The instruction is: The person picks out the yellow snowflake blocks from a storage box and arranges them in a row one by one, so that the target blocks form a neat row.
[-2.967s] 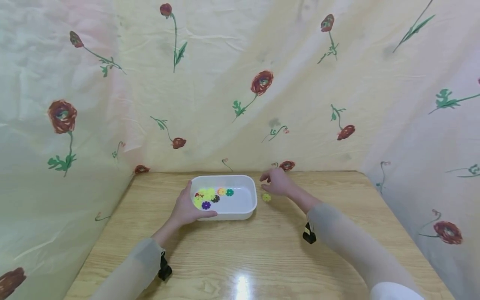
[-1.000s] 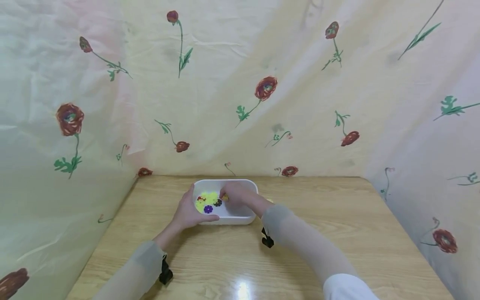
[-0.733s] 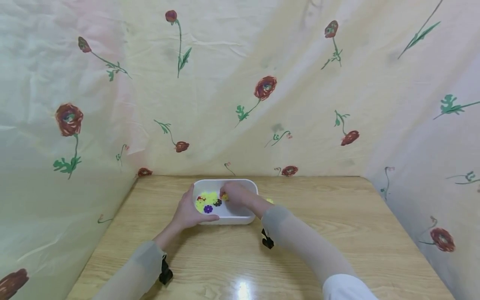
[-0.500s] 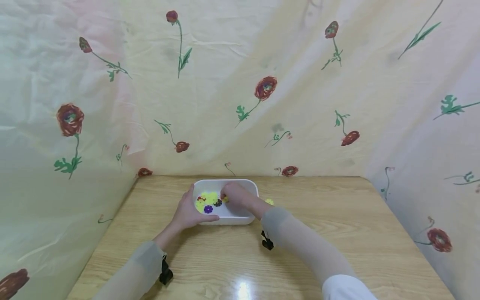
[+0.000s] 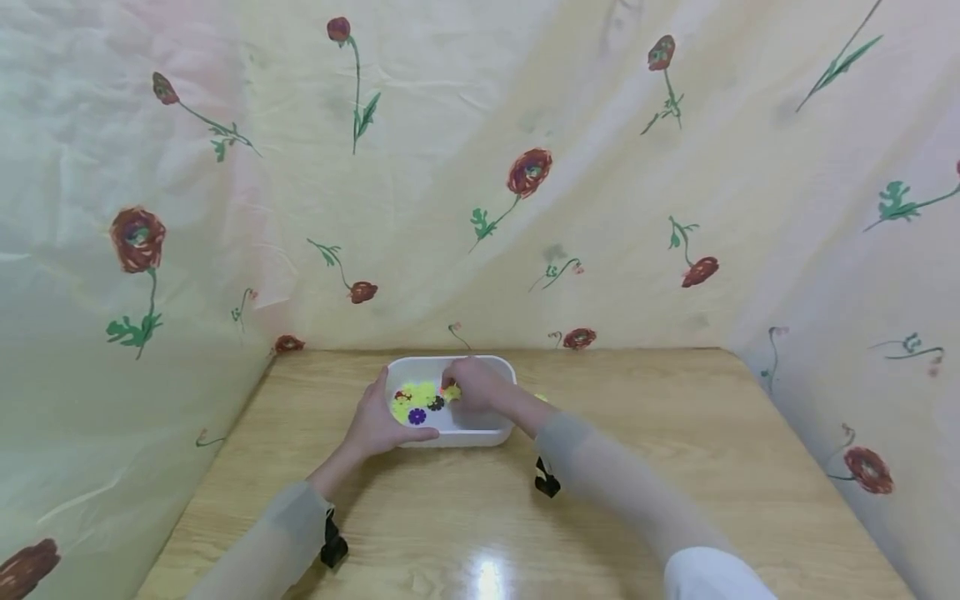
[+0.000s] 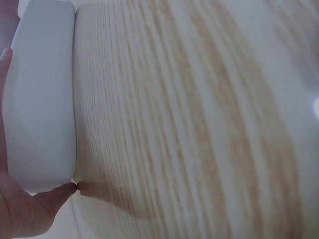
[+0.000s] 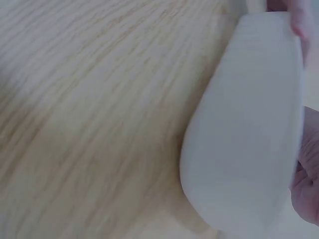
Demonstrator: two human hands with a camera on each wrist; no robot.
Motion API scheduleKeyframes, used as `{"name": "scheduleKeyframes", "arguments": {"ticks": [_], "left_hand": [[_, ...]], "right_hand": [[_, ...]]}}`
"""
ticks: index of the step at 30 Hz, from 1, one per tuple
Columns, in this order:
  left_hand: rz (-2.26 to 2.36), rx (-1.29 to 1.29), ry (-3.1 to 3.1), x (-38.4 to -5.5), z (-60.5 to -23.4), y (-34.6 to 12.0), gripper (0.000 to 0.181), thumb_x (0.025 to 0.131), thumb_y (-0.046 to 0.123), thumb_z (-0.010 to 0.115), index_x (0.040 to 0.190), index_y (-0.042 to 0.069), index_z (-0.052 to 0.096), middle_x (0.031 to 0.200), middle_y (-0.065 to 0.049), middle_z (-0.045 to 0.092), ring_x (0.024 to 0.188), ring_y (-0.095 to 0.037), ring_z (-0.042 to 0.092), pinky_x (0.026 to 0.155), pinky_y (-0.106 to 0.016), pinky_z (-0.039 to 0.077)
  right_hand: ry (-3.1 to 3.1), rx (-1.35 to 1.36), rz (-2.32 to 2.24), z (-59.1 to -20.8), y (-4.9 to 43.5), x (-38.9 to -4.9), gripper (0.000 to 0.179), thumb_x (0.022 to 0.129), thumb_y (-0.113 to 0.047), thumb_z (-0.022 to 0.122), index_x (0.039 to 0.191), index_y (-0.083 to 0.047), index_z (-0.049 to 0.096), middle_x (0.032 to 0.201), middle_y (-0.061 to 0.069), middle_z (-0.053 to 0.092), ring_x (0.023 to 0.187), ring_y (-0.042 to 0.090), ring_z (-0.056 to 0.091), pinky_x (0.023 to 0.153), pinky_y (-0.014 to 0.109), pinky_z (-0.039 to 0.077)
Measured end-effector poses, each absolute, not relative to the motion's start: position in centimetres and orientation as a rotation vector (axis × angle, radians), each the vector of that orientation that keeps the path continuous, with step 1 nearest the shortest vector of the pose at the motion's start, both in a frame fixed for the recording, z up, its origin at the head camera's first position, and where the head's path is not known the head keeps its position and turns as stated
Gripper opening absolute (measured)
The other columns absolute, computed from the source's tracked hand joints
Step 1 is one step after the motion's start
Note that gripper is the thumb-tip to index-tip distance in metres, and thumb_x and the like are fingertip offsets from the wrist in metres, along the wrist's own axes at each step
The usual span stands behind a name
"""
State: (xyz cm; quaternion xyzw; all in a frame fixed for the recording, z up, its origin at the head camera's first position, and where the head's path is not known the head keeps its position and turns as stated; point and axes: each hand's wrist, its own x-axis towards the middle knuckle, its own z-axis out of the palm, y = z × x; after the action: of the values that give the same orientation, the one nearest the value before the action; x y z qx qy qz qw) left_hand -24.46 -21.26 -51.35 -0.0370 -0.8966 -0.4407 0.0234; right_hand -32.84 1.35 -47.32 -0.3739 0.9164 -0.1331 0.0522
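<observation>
A white plastic tray (image 5: 453, 438) stands on the table, with several small flower-shaped plastic discs inside. Yellow discs (image 5: 422, 393) cluster at its left, near a red disc (image 5: 402, 397), a purple disc (image 5: 417, 416) and a dark brown disc (image 5: 436, 403). My left hand (image 5: 375, 421) grips the tray's left end, thumb along the front rim. My right hand (image 5: 480, 387) reaches inside from the right, fingers curled, pinching a yellow flower-shaped disc (image 5: 452, 392) at the fingertips. In the right wrist view, the tray's wall (image 7: 244, 124) hides most of that hand.
Another yellow disc (image 5: 541, 398) lies on the wooden table (image 5: 637, 400), right of the tray, partly covered by my right wrist. A flower-printed curtain (image 5: 450, 167) rises behind the table and along both sides. A black wrist camera (image 5: 547, 479) hangs under my right sleeve.
My right hand has gone from beside the table's yellow disc into the tray. Lately it has risen slightly, with the yellow disc showing more at its fingertips. The left hand keeps its hold.
</observation>
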Motion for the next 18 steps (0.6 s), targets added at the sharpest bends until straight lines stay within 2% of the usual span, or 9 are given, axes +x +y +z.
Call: {"name": "scheduleKeyframes", "arguments": {"ticks": [6, 12, 18], "left_hand": [[-1.357, -0.088, -2.802, -24.5, -51.3, -21.1, 0.153, 0.061, 0.058, 0.101, 0.172, 0.012, 0.006, 0.162, -0.020, 0.040, 0.146, -0.041, 0.047, 0.121, -0.065, 0.041], [-1.294, -0.065, -2.835, -24.4, -51.3, -21.2, 0.153, 0.063, 0.059, 0.099, 0.172, 0.010, 0.004, 0.164, -0.023, 0.037, 0.147, -0.044, 0.045, 0.121, -0.067, 0.039], [-1.296, -0.113, -2.798, -24.7, -51.6, -21.0, 0.150, 0.061, 0.058, 0.101, 0.171, 0.011, 0.011, 0.157, -0.020, 0.046, 0.139, -0.040, 0.052, 0.117, -0.064, 0.045]], "right_hand": [[2.805, -1.093, -0.540, -45.1, 4.0, -33.7, 0.027, 0.089, -0.010, 0.084, 0.114, -0.005, 0.076, 0.109, 0.009, 0.077, 0.098, 0.020, 0.070, 0.092, 0.034, 0.061], [2.860, -1.080, -0.644, -43.0, 6.8, -34.5, 0.023, 0.088, -0.008, 0.083, 0.109, -0.003, 0.078, 0.107, 0.013, 0.078, 0.098, 0.024, 0.073, 0.090, 0.034, 0.063], [2.915, -1.044, -0.605, -41.8, 10.3, -34.6, 0.022, 0.088, -0.011, 0.082, 0.108, -0.003, 0.078, 0.107, 0.014, 0.078, 0.098, 0.026, 0.075, 0.090, 0.036, 0.064]]}}
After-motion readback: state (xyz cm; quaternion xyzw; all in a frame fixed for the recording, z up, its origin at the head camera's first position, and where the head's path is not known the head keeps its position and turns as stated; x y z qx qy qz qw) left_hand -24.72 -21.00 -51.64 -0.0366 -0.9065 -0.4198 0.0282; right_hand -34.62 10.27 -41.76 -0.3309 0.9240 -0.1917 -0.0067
